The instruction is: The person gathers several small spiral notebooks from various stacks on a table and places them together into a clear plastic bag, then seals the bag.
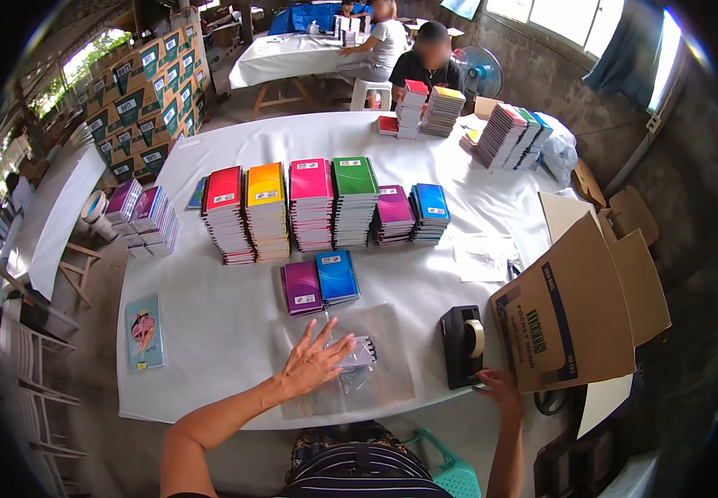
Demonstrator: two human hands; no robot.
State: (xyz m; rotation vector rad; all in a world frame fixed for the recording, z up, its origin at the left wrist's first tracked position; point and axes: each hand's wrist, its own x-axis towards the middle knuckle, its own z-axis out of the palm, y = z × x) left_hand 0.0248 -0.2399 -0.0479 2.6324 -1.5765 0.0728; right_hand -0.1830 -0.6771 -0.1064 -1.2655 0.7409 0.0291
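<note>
My left hand [317,363] lies over a clear plastic bag [392,378] near the table's front edge, its fingers spread. Beneath and beside the fingers, a small white item with black edging [362,352] shows through the plastic. At the near end of a black tape dispenser [458,365] is my right hand [501,390], its fingers drawn together; what they pinch is too small to make out. A roll of tape [475,339] sits in the dispenser. Just beyond the bag lie a purple stack of notebooks [301,287] and a blue one [338,275], side by side.
Taller stacks of red [224,199], yellow [266,191], pink [310,183] and green notebooks [354,178] stand farther back. An open cardboard box [558,315] leans at the right. A light-blue notebook [145,332] lies left. Across the table sits a person [429,70].
</note>
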